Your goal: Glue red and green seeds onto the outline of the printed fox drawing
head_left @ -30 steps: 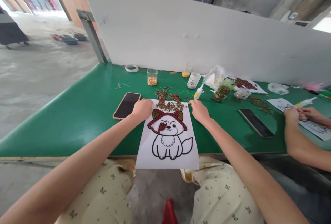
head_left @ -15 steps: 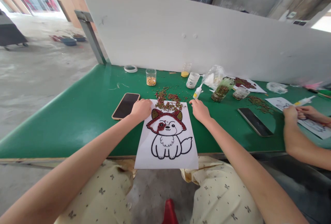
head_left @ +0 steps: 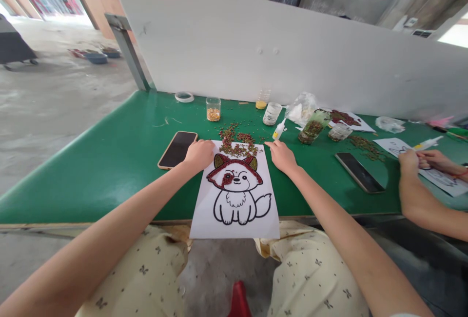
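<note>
A white sheet of paper (head_left: 204, 209) printed with a seated fox-like animal lies before me and overhangs the table's front edge. Red and green grains cover parts of the animal's head; its body and tail are bare outlines. Loose grains (head_left: 241, 150) are heaped at the sheet's top edge and on the table beyond. My left hand (head_left: 200, 155), fingers curled, grips the sheet's upper left edge, beside a phone (head_left: 178, 149). My right hand (head_left: 281, 155) rests by the upper right corner, index finger stretched towards the grains. A white glue bottle (head_left: 279, 129) lies just beyond it.
On the green table (head_left: 120, 161) stand a cup of corn kernels (head_left: 213, 110), a whitish cup (head_left: 272, 113) and a tilted jar of grains (head_left: 313, 128). A second phone (head_left: 359, 173) lies right. Another person's hands (head_left: 420, 161) hold a glue bottle over a drawing. A white panel (head_left: 256, 39) rises behind.
My right hand has shifted slightly left, its index finger reaching further towards the sheet's top corner. My left hand and the sheet look unchanged.
</note>
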